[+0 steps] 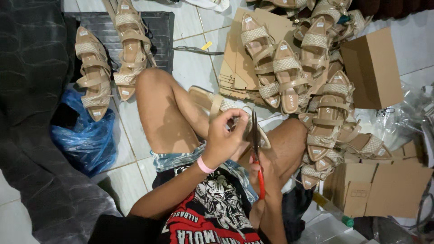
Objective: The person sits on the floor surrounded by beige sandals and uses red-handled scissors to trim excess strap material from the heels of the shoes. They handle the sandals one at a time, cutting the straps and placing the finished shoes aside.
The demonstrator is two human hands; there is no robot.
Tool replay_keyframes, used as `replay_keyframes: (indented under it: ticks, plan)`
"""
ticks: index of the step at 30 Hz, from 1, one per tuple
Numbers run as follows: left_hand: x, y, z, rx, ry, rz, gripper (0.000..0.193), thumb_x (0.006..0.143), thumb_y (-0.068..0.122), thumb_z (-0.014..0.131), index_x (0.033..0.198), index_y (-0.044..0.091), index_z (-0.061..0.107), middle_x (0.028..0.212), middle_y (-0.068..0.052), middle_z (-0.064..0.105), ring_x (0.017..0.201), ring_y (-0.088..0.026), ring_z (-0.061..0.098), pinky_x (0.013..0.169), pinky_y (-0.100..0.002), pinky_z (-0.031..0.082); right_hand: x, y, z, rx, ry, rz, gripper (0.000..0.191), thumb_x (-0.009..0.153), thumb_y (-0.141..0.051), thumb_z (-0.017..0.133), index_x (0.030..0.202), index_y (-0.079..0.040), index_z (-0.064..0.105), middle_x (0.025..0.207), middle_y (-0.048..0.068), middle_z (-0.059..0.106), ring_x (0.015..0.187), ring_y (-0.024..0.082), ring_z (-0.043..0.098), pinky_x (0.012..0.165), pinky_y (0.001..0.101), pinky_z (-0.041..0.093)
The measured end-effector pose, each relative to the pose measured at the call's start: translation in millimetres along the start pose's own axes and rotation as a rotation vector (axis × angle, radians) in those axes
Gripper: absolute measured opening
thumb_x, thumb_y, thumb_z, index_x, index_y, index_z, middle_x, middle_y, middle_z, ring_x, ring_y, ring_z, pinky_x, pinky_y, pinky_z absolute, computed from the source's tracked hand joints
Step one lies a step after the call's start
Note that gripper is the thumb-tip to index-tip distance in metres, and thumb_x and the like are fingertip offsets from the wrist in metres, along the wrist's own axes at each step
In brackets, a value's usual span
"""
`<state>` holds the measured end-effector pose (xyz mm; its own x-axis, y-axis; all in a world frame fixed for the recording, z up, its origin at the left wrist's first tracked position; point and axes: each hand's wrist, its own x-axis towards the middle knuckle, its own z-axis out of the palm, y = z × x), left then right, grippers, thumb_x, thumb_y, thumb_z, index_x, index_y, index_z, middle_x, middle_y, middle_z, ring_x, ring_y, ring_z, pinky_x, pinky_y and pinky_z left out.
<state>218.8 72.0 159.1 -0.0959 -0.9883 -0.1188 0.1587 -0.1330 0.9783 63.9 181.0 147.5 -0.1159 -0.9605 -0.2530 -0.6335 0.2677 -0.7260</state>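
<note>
Pale floor tiles (pixel 190 68) fill the head view, with the person sitting on them, bare knees drawn up and splayed. Their left hand (pixel 224 135) has its fingers curled and pinching the straps of a beige sandal (pixel 212 101) that lies across the lap between the knees, its toe pointing toward the upper left. Their right hand (pixel 258 169) is closed around the red handles of a pair of scissors (pixel 256 144), whose dark blades point up beside the left hand's fingertips and against the sandal's straps; whether the blades are biting anything cannot be told. A pink wristband (pixel 204 165) circles the left wrist. To the left of the knees, a few matching sandals (pixel 113 63) lie side by side near a dark ribbed mat (pixel 160 31) and a blue plastic bag (pixel 86 135). A much larger heap of sandals (pixel 312 77) sprawls over flat cardboard sheets (pixel 237 63) on the right, next to a folded cardboard box (pixel 373 68). Judging by the two groups, only a small share looks handled and most of the pile remains.
</note>
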Motion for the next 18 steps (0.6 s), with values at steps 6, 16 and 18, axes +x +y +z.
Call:
replay_keyframes:
  ticks: [6, 16, 18]
  plan:
    - [-4.1, 16.3, 5.8, -0.051, 0.022, -0.007, 0.014, 0.099, 0.012, 0.067, 0.102, -0.002, 0.07, 0.09, -0.001, 0.07, 0.083, -0.005, 0.062, 0.074, -0.022, 0.052, -4.7, 3.1, -3.0, -0.001, -0.025, 0.089, 0.014, 0.079, -0.006, 0.054, 0.091, -0.005, 0.06, 0.067, 0.01, 0.06, 0.056, 0.023, 0.06, 0.052, 0.0353, 0.046]
    - [-8.2, 30.8, 15.8, -0.064, 0.101, 0.01, 0.015, 0.097, 0.012, 0.07, 0.101, -0.003, 0.071, 0.094, -0.006, 0.073, 0.086, -0.008, 0.067, 0.077, -0.024, 0.055, -6.3, -10.7, -2.9, -0.028, 0.053, -0.067, 0.013, 0.078, -0.005, 0.05, 0.087, -0.002, 0.059, 0.069, 0.014, 0.063, 0.06, 0.032, 0.064, 0.057, 0.0404, 0.05]
    - [-11.0, 31.7, 18.7, -0.078, 0.112, 0.012, 0.016, 0.098, 0.012, 0.07, 0.101, -0.003, 0.071, 0.095, -0.007, 0.073, 0.088, -0.009, 0.068, 0.079, -0.025, 0.056, -8.0, -11.3, -1.9, -0.032, 0.052, -0.005, 0.014, 0.083, -0.007, 0.047, 0.088, -0.002, 0.06, 0.07, 0.015, 0.064, 0.06, 0.035, 0.064, 0.057, 0.0413, 0.049]
